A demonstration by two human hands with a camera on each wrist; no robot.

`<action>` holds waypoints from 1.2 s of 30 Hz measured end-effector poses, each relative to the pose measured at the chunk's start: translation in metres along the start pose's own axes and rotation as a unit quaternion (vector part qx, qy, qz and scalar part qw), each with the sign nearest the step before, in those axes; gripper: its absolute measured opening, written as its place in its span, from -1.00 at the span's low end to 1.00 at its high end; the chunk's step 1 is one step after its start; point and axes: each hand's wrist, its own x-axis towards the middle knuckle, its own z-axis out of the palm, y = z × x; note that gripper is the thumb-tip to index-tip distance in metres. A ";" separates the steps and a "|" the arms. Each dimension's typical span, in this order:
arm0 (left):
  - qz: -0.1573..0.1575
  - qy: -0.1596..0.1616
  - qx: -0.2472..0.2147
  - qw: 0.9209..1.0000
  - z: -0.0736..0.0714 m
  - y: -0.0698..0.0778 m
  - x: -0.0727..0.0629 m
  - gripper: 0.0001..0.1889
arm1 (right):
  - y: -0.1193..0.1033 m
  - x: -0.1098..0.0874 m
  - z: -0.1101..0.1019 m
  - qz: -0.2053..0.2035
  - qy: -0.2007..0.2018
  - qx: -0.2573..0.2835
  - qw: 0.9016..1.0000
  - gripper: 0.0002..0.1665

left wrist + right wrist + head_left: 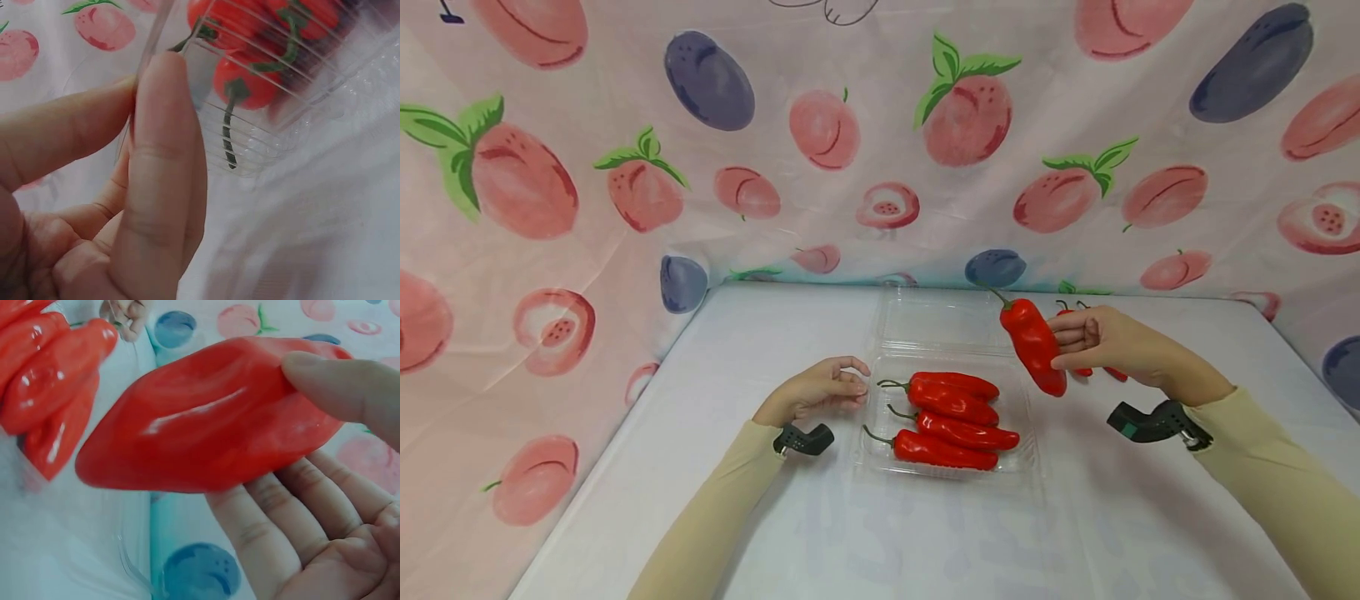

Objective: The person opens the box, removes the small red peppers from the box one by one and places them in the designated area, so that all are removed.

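A red pepper [1032, 346] with a green stem is held in the air by my right hand [1116, 346], thumb on one side and fingers on the other. In the right wrist view the same pepper [200, 419] fills the middle. Below and left of it, a clear plastic container [1026, 450] holds several red peppers [955, 433] lying side by side, stems to the left. My left hand [831, 387] is at the container's left side. The left wrist view has its thumb and finger [162, 119] pinching the clear rim.
The container's clear lid [947, 321] lies folded back behind it. More red peppers [1116, 374] rest on the white table [760, 533] behind my right hand, partly hidden. A fruit-printed cloth [880, 125] hangs at the back and left.
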 end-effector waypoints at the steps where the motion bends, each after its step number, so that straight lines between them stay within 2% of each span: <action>1: -0.001 0.001 0.002 1.000 0.000 0.000 0.000 -0.77 | 0.001 -0.002 -0.002 0.003 0.006 -0.004 1.000 -0.35; 13: 0.003 0.002 0.016 1.000 0.000 -0.001 0.000 -0.77 | 0.019 -0.017 -0.029 0.023 0.073 -0.036 0.996 -0.34; 18: 0.009 0.002 0.011 1.000 0.000 -0.002 -0.001 -0.78 | 0.027 -0.023 -0.040 0.010 0.104 -0.016 0.994 -0.51; 23: 0.013 0.004 0.010 1.000 0.001 -0.002 -0.001 -0.78 | 0.035 -0.028 -0.048 0.017 0.140 -0.016 0.990 -0.56; 26: 0.017 0.003 0.013 1.000 0.001 -0.002 -0.001 -0.77 | 0.040 -0.030 -0.052 0.032 0.164 -0.029 0.985 -0.49; 31: 0.018 0.002 0.015 1.000 0.001 -0.001 -0.001 -0.77 | 0.048 -0.034 -0.059 0.056 0.194 -0.053 0.978 -0.24; 36: 0.016 0.003 0.017 1.000 -0.001 -0.002 0.000 -0.77 | 0.055 -0.037 -0.064 0.069 0.218 -0.055 0.972 -0.20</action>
